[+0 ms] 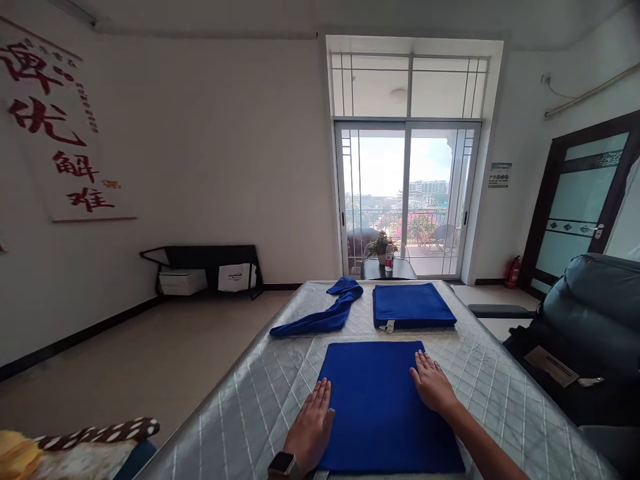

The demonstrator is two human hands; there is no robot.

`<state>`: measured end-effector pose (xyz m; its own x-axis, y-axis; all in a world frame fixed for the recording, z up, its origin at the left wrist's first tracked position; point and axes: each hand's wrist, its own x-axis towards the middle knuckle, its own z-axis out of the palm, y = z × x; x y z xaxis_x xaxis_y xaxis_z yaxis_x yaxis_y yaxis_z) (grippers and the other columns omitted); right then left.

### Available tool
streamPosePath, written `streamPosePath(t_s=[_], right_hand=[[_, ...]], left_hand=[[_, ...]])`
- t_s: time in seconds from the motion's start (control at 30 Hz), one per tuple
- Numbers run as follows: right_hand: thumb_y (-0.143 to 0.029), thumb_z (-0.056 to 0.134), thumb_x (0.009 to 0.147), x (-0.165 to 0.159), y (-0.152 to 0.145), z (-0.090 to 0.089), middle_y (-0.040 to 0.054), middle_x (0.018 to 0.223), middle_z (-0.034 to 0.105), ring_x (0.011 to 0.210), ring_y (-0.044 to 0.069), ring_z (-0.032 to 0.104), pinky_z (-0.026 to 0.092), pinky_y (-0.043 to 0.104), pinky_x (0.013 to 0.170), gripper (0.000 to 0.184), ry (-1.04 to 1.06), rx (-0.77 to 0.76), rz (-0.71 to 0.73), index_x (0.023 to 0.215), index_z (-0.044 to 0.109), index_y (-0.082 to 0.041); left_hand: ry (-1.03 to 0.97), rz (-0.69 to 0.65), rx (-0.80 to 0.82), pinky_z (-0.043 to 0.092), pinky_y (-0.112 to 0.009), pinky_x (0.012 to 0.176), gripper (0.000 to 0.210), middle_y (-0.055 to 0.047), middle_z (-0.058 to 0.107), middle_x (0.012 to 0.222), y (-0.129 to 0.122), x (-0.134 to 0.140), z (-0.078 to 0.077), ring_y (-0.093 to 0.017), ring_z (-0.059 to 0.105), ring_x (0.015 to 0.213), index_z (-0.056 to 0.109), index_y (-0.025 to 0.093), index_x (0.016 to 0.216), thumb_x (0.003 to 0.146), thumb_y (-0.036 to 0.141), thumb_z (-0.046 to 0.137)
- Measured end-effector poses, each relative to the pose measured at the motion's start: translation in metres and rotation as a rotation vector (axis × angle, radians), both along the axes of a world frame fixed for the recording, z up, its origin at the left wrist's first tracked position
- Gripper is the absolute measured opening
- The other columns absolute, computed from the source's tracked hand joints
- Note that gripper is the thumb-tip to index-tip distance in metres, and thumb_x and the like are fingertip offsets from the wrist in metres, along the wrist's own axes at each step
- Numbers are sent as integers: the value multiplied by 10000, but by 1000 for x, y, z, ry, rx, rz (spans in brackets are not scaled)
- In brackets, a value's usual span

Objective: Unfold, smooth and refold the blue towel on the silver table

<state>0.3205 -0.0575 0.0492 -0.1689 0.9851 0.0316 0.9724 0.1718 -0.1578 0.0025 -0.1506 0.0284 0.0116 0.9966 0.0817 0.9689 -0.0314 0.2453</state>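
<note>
A flat, square-edged blue cloth [377, 407], which looks folded, lies on the quilted silver-grey mattress [240, 413] right in front of me. Along its left edge rests my left hand [311, 425], fingers stretched out and flat, a dark watch on the wrist. My right hand [433, 383] lies open on the cloth's upper right edge, fingers extended. Neither hand grips anything. Beyond this cloth sits a thicker folded blue stack [413, 305] with a white tag at its front corner. Left of the stack, a loose blue cloth [333, 313] lies twisted and crumpled.
A small table [367, 270] with a plant and a bottle [389, 257] stands past the mattress's far end. To the right is a dark armchair [595, 320] with items on it. Patterned fabric [95, 447] lies at lower left. A low black bench [210, 263] stands by the wall.
</note>
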Motion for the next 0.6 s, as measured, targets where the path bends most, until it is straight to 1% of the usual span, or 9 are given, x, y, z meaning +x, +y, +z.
streamPosePath(t_s=[0.1, 0.2, 0.33, 0.4, 0.5, 0.6], right_hand=[[-394, 184, 1020, 4, 7, -15, 105, 1662, 216, 1544, 203, 156, 137, 411, 1249, 652, 24, 14, -9, 1585, 250, -76], [-385, 185, 1019, 8, 11, -23, 104, 1667, 194, 1549, 206, 131, 119, 414, 1252, 652, 20, 31, -5, 1584, 244, -64], [-390, 184, 1019, 9, 13, -24, 102, 1667, 198, 1549, 204, 132, 109, 402, 1255, 657, 22, 20, 0, 1585, 232, -59], [-383, 183, 1019, 9, 13, -23, 104, 1666, 204, 1547, 207, 142, 106, 402, 1255, 655, 28, 17, -4, 1586, 229, -59], [-375, 191, 1016, 10, 12, -22, 107, 1663, 210, 1547, 214, 148, 104, 407, 1256, 654, 50, 19, -4, 1585, 236, -56], [-373, 196, 1014, 11, 11, -21, 113, 1660, 215, 1547, 219, 150, 107, 411, 1256, 657, 86, 16, -3, 1584, 239, -50]], left_hand=[[-16, -12, 17, 303, -407, 1252, 618, -37, 283, 1659, 1, -2, -3, -218, 267, 1533, 288, 233, 1577, 1006, 457, 203], [-36, -23, -8, 276, -418, 1261, 623, -38, 251, 1666, 3, -2, -6, -211, 236, 1541, 251, 230, 1586, 1010, 464, 202], [-42, 3, -26, 259, -406, 1262, 636, -39, 203, 1677, 5, 0, -10, -193, 208, 1549, 219, 214, 1593, 1012, 468, 167], [-16, 12, -26, 262, -399, 1259, 626, -35, 206, 1677, 6, -1, -11, -185, 217, 1546, 230, 217, 1592, 1013, 445, 165], [62, 22, -22, 264, -409, 1258, 602, -33, 278, 1660, 9, -6, -6, -194, 254, 1534, 280, 238, 1582, 1009, 411, 212], [131, 47, -30, 257, -407, 1261, 600, -51, 305, 1652, 11, -6, 2, -204, 251, 1534, 303, 209, 1576, 1011, 392, 223]])
